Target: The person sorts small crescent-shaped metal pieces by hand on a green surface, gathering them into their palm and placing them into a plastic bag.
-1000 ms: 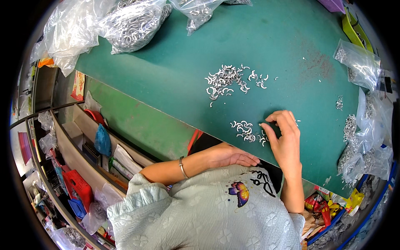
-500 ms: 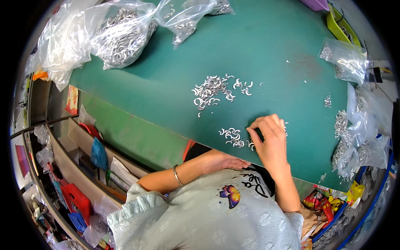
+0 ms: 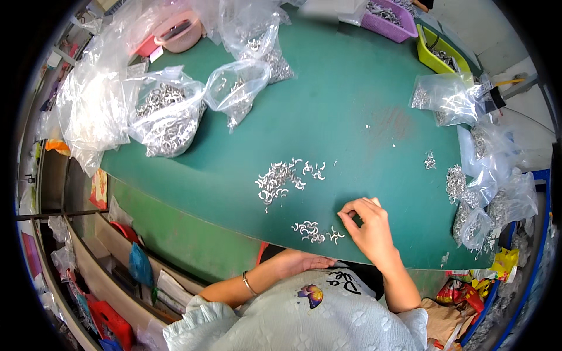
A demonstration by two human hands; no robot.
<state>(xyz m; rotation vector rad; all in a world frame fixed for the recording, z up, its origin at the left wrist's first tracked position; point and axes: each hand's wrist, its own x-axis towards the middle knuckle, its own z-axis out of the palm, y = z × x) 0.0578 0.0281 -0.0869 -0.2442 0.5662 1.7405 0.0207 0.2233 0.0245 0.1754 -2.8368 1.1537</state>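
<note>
My right hand [image 3: 367, 227] rests on the green table [image 3: 351, 117] near its front edge. Its fingers are curled and its thumb and forefinger pinch together just right of a small heap of silver metal hooks [image 3: 316, 232]. Anything between the fingertips is too small to see. A larger loose heap of the same hooks [image 3: 281, 178] lies farther in. My left hand [image 3: 304, 261] lies flat below the table's edge against my body, a bracelet on its wrist, with nothing seen in it.
Clear plastic bags of metal hooks [image 3: 167, 120] crowd the far left, and another bag [image 3: 240, 88] lies beside them. More bags [image 3: 486, 193] line the right edge. A purple basket [image 3: 389, 20] and a yellow-green tray [image 3: 442, 52] stand at the back. Shelves with clutter [image 3: 117, 275] run below left.
The view has tilted up, so the table sits lower in the picture. My right hand stays by the small heap, its fingers now pinched. My left hand has not moved.
</note>
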